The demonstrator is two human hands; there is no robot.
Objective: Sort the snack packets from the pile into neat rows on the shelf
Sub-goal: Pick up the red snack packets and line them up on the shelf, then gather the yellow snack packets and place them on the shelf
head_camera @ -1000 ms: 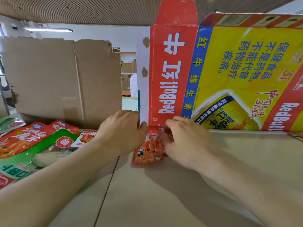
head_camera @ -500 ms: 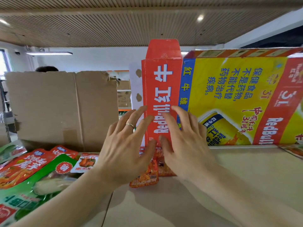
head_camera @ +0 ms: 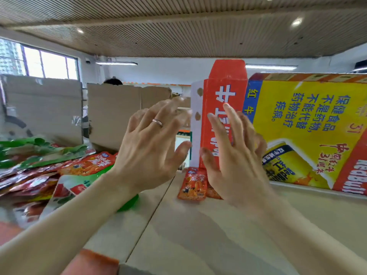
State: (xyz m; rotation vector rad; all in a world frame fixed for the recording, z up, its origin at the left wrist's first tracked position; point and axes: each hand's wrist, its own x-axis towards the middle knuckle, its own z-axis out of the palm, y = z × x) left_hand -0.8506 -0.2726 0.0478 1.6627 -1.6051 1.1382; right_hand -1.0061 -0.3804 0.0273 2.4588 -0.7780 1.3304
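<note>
Two small glossy orange-red packets (head_camera: 192, 185) lie flat at the shelf's (head_camera: 198, 241) back edge, against a printed cardboard box (head_camera: 309, 124). The right hand (head_camera: 236, 167) hides most of the right one. Both hands hover with fingers spread, holding nothing; the left hand (head_camera: 151, 153) blurs at its fingertips. The crinkled foil pile (head_camera: 39, 175) lies at the left edge, cut off.

Left hand (head_camera: 151, 155) raised, fingers spread, holding nothing; right hand (head_camera: 232, 161) likewise raised, fingers straight, thumbs near.
</note>
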